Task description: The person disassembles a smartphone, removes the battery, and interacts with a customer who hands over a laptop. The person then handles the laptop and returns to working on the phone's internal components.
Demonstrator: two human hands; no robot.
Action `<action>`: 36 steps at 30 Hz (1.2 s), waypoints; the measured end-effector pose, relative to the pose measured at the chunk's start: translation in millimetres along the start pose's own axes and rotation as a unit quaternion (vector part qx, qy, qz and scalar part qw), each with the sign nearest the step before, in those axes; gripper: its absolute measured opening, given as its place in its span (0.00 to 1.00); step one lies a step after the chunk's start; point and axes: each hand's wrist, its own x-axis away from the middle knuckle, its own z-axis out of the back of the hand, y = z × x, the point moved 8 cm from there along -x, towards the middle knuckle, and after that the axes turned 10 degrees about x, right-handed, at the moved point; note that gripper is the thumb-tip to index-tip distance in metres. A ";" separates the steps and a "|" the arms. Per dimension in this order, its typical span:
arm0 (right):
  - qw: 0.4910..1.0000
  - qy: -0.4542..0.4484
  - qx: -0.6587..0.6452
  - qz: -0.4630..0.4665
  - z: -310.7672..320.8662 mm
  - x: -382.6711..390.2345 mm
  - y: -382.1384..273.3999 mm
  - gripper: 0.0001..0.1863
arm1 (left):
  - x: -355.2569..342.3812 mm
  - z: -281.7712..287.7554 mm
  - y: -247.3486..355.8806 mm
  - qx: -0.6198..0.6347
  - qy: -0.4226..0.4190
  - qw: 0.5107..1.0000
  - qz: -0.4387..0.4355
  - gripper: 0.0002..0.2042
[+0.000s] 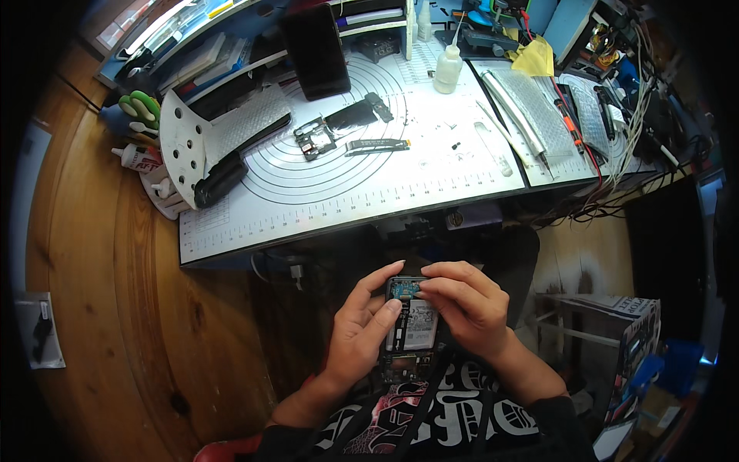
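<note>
An opened smartphone (408,365) is held upright over my lap, its inside facing me. My left hand (358,327) closes round its left side, thumb over the inner edge and fingers behind. At its upper end a blue circuit board (402,290) shows, with a pale battery (419,323) below it. My right hand (473,308) bends over the upper right corner, fingertips together against the board and rim. Whether a small part is pinched there is hidden by the fingers.
Ahead stands a workbench with a white ruled mat (292,208). On it lie phone parts (315,138), a flex strip (377,146), a dark phone (314,54), a needle-tipped bottle (448,69) and a red-black screwdriver (571,132). Cables (631,115) hang at right; a carton (608,308) stands lower right.
</note>
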 end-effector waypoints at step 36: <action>0.926 -0.072 -0.242 -0.280 -19.0 7.8 26.2 0.09 | -4.9 -0.4 7.0 -0.012 0.014 0.999 -0.031 0.13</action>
